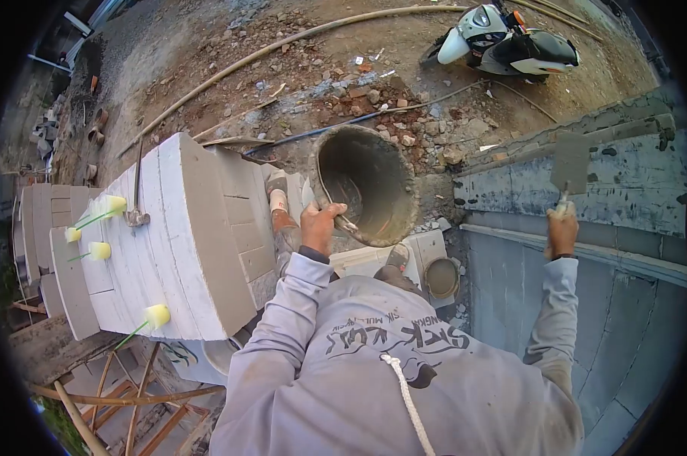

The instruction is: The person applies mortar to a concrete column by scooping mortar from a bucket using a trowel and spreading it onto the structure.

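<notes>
My left hand is closed around the near rim of a mortar-caked bucket, which tilts so that its grey inside faces me. A pale pointed piece shows beside that hand; I cannot make out what it is. Off to the right, my right hand grips the handle of a trowel. Its flat rectangular blade is coated in grey and points away from me, over the upper part of the block wall. Whether the blade touches the wall is unclear.
On the left, stacked pale blocks carry a hammer and several yellow-white pieces with green strips. A small round container stands near my foot. Beyond lie rubble, a long pole, a blue hose and a parked motorbike.
</notes>
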